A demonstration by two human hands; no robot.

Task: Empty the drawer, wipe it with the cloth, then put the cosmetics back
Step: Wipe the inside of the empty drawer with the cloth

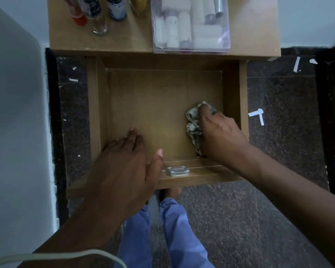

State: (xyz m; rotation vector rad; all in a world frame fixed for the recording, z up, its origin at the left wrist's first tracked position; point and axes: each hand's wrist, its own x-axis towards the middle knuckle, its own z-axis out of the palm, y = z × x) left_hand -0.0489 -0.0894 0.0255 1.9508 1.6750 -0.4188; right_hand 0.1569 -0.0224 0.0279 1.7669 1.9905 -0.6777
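Right hand (219,136) presses down on a crumpled patterned cloth (193,122), fingers curled together over it, at the right side of the drawer's floor, close against the right wall and toward the front right corner. Left hand (124,167) lies flat with fingers spread apart and holding nothing, its palm over the drawer's front left corner and the thumb hooked across the front rim, apparently to steady the drawer (97,105). Inside, the wooden floor is bare apart from the cloth, so the emptying step looks finished and the wiping is the step in hand. Only the right portion is under the cloth now; whether the rest of the floor is already wiped cannot be told. On the cabinet top (255,31) behind the drawer, several bottles (104,12) stand near the back left corner, and a clear plastic box of pale tubes and small containers (190,24) sits at the middle, its front wall at the top's front edge. These cosmetics remain outside, so returning them is still to be done. A small metal latch plate (177,170) sits on the drawer's front rim, just beside the left thumb.
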